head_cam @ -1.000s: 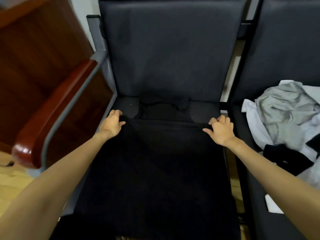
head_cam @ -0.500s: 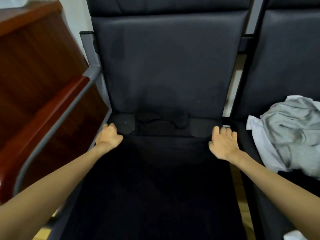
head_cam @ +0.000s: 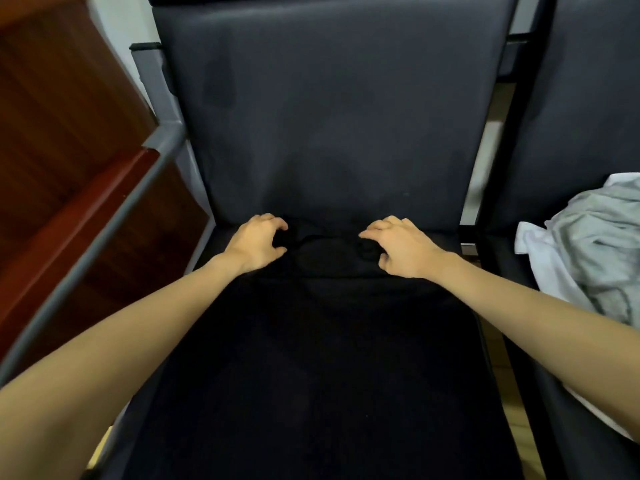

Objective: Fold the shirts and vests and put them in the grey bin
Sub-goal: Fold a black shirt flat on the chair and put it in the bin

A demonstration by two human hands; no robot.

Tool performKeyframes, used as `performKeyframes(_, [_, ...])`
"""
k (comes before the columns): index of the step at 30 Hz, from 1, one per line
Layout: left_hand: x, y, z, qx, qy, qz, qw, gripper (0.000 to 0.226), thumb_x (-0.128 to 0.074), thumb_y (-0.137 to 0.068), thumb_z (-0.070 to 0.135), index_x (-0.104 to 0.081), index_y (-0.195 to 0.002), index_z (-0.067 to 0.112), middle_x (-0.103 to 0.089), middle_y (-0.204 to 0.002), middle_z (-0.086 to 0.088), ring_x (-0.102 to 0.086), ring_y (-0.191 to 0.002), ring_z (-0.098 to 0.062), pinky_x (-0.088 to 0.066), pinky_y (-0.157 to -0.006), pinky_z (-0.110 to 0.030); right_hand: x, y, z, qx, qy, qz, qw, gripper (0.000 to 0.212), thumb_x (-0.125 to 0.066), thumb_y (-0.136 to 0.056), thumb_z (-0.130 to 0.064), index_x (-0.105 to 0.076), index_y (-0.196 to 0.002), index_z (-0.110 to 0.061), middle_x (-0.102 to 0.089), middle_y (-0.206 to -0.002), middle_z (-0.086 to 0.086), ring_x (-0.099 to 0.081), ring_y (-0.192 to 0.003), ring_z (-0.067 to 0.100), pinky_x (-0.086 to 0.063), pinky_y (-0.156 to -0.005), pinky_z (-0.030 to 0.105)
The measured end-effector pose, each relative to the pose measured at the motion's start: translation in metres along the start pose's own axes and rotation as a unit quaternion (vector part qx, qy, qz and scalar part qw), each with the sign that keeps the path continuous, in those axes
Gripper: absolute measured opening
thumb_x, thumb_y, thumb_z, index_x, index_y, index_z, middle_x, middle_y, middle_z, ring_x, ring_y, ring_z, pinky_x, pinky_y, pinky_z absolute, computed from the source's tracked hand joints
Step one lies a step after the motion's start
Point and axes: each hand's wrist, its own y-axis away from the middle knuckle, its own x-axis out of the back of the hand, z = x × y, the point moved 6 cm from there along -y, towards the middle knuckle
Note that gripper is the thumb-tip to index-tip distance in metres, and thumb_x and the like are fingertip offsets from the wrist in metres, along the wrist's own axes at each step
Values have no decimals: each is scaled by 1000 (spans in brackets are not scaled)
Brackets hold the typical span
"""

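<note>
- Left grip point(head_cam: 258, 242) curled claw-like at the back edge of the seat, fingertips and thumb bent down onto the black garment point(head_cam: 322, 358); cannot tell whether cloth is actually pinched.
- Right grip point(head_cam: 398, 247) likewise curled, fingers hooked over the garment's top edge near the neckline; whether fabric is caught between them, also cannot tell.
- Both set close together at the middle of the seat's back edge, just in front of the backrest point(head_cam: 329, 109), with a dark gap of cloth between them.
- Black garment spread flat over the chair seat point(head_cam: 221, 237), reaching from the back edge under the two grips down to the front edge at the bottom of the view; outline hard to separate from the dark seat.
- Little room behind: upright backrest directly past the fingertips.
- On the left side, grey armrest rail point(head_cam: 104, 237) running diagonally along the seat's left edge, with a red-brown wooden panel point(head_cam: 69, 161) beyond it.
- On the right side, a black frame bar point(head_cam: 498, 168) between this seat and the neighbouring chair point(head_cam: 588, 98).
- Heap of grey and white clothes point(head_cam: 595, 244) on that neighbouring seat, well apart from the right grip.
- Forearms stretched over the garment's left and right portions, leaving its centre uncovered.
</note>
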Motion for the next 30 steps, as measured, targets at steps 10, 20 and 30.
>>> performKeyframes(10, [39, -18, 7, 53, 113, 168, 978, 22, -50, -99, 15, -64, -114, 6, -66, -111, -13, -60, -105, -32, -43, -83, -34, 56, -22, 23, -85, -140, 199, 966, 25, -49, -95, -9, -66, -113, -10, -67, -115, 12, -59, -108, 33, -49, -89, 41])
performKeyframes(20, [148, -56, 14, 97, 205, 271, 935, 23, -58, -96, 24, -69, -110, 10, -64, -92, 2, -59, -90, -13, -41, -80, -21, 149, -43, 51, -186, -167, 322, 913, 17, -58, -94, -18, -70, -100, -9, -70, -102, 8, -63, -98, 27, -50, -79, 34])
performKeyframes(30, [156, -31, 15, 94, 221, 225, 944, 18, -64, -93, 22, -73, -104, 10, -70, -102, -3, -60, -94, -11, -44, -84, -22, 160, -23, 39, -210, -220, 267, 914, 12, -63, -92, -16, -70, -91, -6, -61, -82, 3, -62, -84, 21, -48, -76, 29])
